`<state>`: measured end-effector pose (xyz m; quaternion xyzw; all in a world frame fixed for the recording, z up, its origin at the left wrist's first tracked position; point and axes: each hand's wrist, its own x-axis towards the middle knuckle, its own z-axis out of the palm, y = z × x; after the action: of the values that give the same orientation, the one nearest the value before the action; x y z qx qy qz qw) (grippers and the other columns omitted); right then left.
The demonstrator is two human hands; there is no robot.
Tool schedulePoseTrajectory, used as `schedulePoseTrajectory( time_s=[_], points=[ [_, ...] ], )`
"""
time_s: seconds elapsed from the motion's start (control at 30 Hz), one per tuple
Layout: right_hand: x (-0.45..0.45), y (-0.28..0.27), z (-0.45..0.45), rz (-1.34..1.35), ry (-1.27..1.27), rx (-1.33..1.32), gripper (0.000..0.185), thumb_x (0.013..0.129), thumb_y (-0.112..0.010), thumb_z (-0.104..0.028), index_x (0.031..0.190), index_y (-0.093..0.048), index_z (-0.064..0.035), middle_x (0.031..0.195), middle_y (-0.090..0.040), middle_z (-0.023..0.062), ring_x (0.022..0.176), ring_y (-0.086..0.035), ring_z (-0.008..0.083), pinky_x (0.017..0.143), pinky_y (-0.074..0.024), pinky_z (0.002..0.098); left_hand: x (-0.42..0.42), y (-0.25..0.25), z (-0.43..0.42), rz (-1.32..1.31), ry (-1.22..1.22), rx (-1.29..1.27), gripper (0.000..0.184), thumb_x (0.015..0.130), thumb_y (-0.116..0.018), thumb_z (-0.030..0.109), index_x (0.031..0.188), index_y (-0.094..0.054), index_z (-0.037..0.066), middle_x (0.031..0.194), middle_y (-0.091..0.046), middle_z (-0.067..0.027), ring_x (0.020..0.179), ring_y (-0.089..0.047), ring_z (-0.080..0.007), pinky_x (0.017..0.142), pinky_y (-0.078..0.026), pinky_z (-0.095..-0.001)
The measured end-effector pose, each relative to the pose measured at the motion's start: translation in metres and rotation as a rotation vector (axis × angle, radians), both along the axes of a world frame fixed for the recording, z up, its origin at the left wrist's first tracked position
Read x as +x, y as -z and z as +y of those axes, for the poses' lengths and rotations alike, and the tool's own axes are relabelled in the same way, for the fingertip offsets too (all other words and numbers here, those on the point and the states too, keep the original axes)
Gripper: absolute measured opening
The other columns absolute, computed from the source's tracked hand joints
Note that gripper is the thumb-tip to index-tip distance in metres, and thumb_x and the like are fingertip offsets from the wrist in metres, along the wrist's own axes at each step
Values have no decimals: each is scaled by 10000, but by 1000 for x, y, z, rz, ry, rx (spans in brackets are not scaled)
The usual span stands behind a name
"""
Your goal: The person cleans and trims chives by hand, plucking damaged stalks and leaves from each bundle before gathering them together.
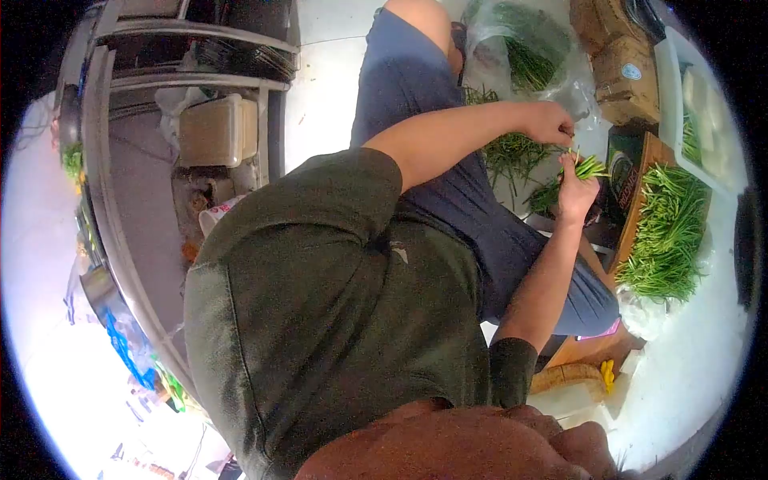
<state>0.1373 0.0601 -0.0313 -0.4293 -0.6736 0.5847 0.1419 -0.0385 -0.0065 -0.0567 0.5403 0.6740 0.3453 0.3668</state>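
My right hand (578, 192) is closed around a small bunch of thin green stalks (590, 168), whose pale ends stick out past the thumb. Just above it, my left hand (550, 122) has its fingers pinched together close to the bunch; what lies between the fingertips is too small to make out. Loose, darker green stalks (516, 156) lie on the floor beyond my knees, partly hidden by my left forearm. To the right, a large heap of green stalks (664, 240) rests on a brown board or box (656, 150).
An open clear plastic bag (576, 72) holds more greens. Cardboard boxes (628, 84) and a translucent plastic bin (688, 112) stand at the upper right. A dark printed box (622, 172) is close by my right hand. Metal shelving (192, 82) with a plastic container (212, 132) runs along the left.
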Motion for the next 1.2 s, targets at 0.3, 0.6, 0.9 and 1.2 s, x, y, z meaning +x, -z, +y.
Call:
schedulePoseTrajectory(
  time_s=[0.3,0.6,0.9,1.2],
  points=[
    [4,10,5,12,51,8,169,843,-661,-115,939,-624,18,803,-658,53,579,-507,61,509,-391,208,-17,-15,-3,-158,-249,-174,413,788,-618,460,953,-689,88,886,-680,-116,825,-637,-243,734,-483,-369],
    [-2,0,1,109,-7,-185,181,854,-644,-110,975,-605,18,827,-659,63,604,-509,79,527,-398,216,10,-4,-8,-229,-203,66,351,769,-681,390,964,-696,99,913,-693,-69,810,-639,-199,731,-491,-334],
    [-3,-4,-2,48,2,-102,223,837,-658,-112,1001,-605,29,810,-657,52,602,-506,80,537,-397,215,10,-15,-9,-348,-192,-88,359,795,-668,391,965,-672,75,793,-664,-50,692,-594,-146,641,-476,-322],
    [-2,-12,-3,108,-46,-169,131,867,-621,-106,934,-592,3,816,-654,62,605,-486,91,570,-399,232,4,-15,-9,-390,-110,-62,303,826,-631,341,941,-665,63,728,-633,-37,654,-568,-141,608,-461,-310]
  ],
)
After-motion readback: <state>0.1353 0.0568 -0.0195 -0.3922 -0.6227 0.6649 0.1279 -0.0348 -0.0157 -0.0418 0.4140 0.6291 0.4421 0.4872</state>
